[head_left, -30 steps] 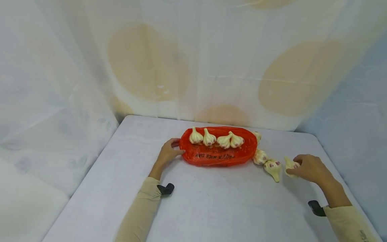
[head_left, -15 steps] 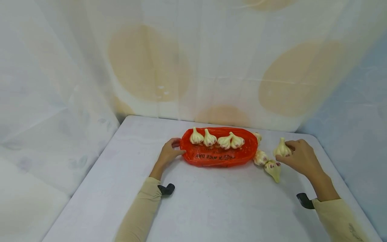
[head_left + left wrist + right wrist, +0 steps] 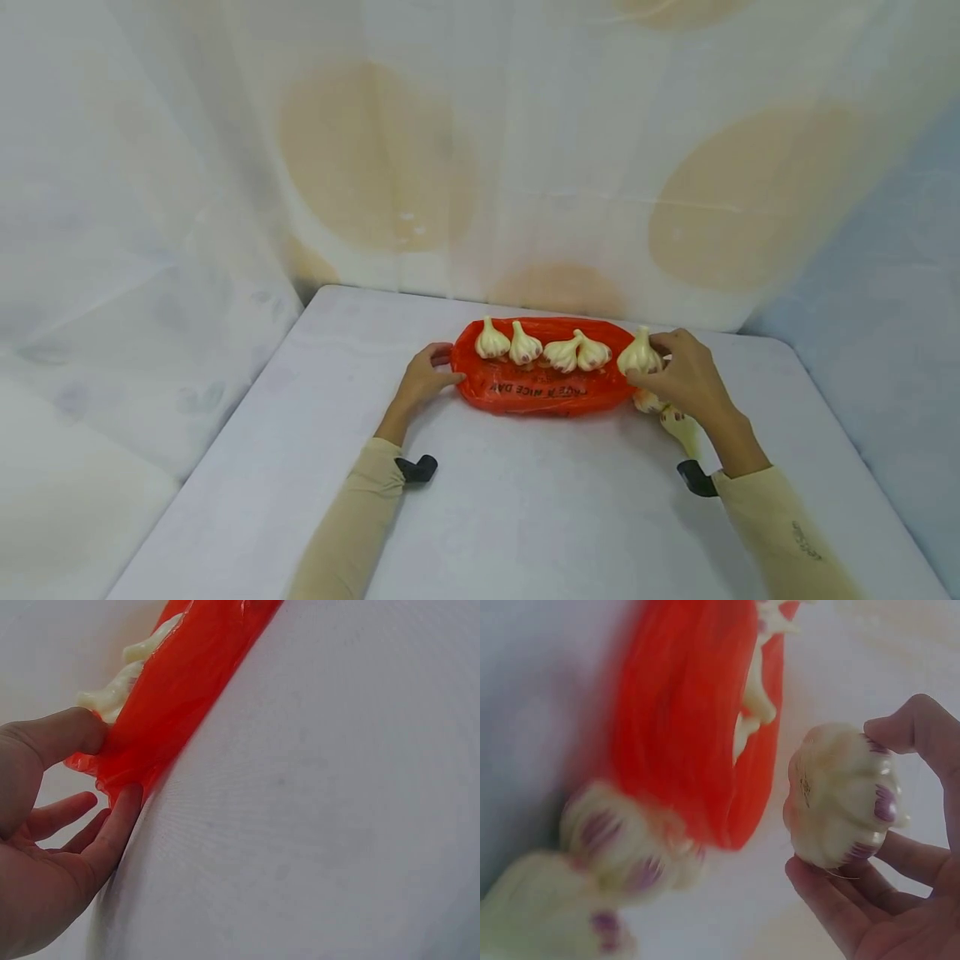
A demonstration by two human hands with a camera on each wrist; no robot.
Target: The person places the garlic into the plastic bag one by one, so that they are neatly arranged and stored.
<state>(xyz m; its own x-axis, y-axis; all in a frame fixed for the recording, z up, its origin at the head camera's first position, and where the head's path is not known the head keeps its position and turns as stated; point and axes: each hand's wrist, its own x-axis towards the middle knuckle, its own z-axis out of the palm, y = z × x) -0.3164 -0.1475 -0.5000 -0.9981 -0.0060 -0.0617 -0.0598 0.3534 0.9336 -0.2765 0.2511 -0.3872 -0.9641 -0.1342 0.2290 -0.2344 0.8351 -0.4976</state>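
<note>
A red plastic bag point(image 3: 525, 398) lies opened out on the table, with several garlic bulbs point(image 3: 491, 340) in a row inside it. At its left end my left hand point(image 3: 422, 385) holds the rim; in the left wrist view the thumb point(image 3: 79, 733) sits on the upper edge and the fingers reach below. My right hand point(image 3: 690, 375) grips another garlic bulb point(image 3: 640, 354) at the bag's right end. The right wrist view shows that garlic bulb point(image 3: 836, 799) between thumb and fingertips, held beside the bag point(image 3: 690, 712).
Two loose garlic bulbs lie right of the bag, one garlic bulb point(image 3: 649, 402) against it and a second garlic bulb point(image 3: 680, 432) nearer me, partly behind the right hand. Pale curtains point(image 3: 555, 167) enclose the white table point(image 3: 540, 508) at the back and sides.
My right hand has lifted the garlic bulb from the table's right side and carried it left to the bag's right end. The left hand stays on the bag's left end.
</note>
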